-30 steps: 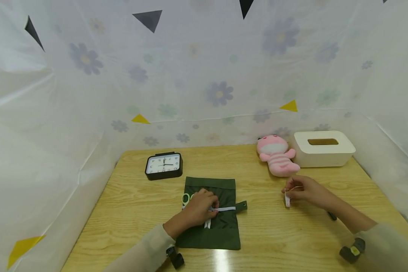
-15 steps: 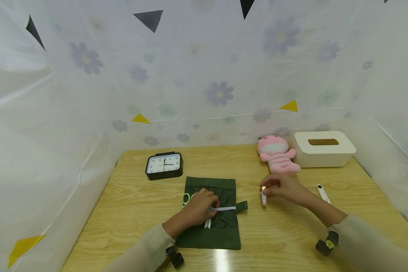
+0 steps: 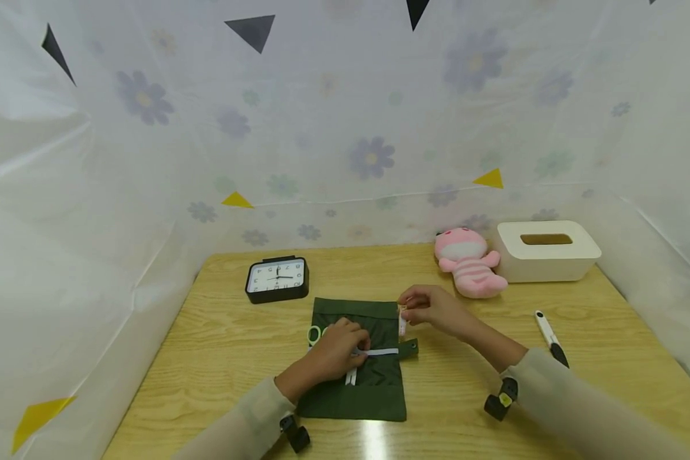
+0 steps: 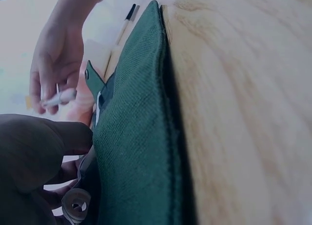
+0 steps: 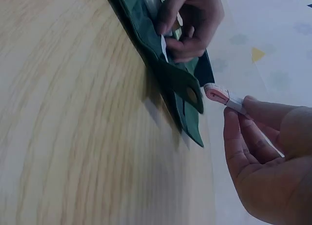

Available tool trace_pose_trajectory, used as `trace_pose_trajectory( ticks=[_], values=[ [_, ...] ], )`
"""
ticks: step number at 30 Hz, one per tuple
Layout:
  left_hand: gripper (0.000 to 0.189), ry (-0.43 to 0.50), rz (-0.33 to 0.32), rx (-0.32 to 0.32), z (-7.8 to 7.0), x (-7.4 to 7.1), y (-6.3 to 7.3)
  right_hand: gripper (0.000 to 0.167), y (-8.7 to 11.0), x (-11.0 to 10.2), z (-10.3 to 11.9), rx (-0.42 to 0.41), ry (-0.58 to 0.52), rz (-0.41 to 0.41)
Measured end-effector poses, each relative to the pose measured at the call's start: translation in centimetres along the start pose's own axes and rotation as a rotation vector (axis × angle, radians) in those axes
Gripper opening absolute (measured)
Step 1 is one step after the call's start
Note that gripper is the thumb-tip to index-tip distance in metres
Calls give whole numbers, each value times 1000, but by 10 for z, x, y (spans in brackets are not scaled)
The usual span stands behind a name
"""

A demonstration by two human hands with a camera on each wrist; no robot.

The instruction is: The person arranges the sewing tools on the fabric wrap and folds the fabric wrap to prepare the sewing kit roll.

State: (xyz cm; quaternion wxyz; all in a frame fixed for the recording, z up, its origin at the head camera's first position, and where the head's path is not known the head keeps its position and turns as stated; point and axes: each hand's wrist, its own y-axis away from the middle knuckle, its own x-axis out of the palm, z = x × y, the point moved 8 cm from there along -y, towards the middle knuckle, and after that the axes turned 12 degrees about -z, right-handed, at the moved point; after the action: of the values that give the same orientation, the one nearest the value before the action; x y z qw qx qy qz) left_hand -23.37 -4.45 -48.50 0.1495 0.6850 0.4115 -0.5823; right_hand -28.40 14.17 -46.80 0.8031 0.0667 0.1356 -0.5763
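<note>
A dark green fabric roll-up pouch (image 3: 374, 406) lies unrolled on the table, with a snap tab (image 3: 409, 348) at its right edge. Across it runs a white elastic band (image 3: 385, 352), which my left hand (image 3: 336, 351) pinches and holds up between thumb and fingers. Pale green scissors handles (image 3: 310, 335) show beside that hand; their blades are hidden. Two narrow white ends (image 3: 351, 377) poke out below the band. My right hand (image 3: 434, 311) pinches a small rolled-up tape measure (image 5: 219, 94), pinkish and white, above the pouch's upper right edge.
A white and black pen-like tool (image 3: 547, 329) lies on the table at right. Behind stand a pink plush toy (image 3: 471, 265) and a white tissue box (image 3: 543, 268). A black-framed clock (image 3: 277, 281) is at back left. Patterned sheeting (image 3: 345, 128) encloses the table.
My right hand has carried the tape measure leftward, from near the plush toy to the pouch's right edge. The pen-like tool is now uncovered. My left hand has stayed in place.
</note>
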Motion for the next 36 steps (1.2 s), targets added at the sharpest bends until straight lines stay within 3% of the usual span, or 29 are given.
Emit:
trace_pose_trajectory(
  ticks=[16,36],
  values=[
    [5,17,-21,-13,-1,-3,-1,18,-16,53,-17,35,67,-26],
    [8,42,-44,-33,2,-1,1,9,-22,66,-19,85,102,-50]
  ],
)
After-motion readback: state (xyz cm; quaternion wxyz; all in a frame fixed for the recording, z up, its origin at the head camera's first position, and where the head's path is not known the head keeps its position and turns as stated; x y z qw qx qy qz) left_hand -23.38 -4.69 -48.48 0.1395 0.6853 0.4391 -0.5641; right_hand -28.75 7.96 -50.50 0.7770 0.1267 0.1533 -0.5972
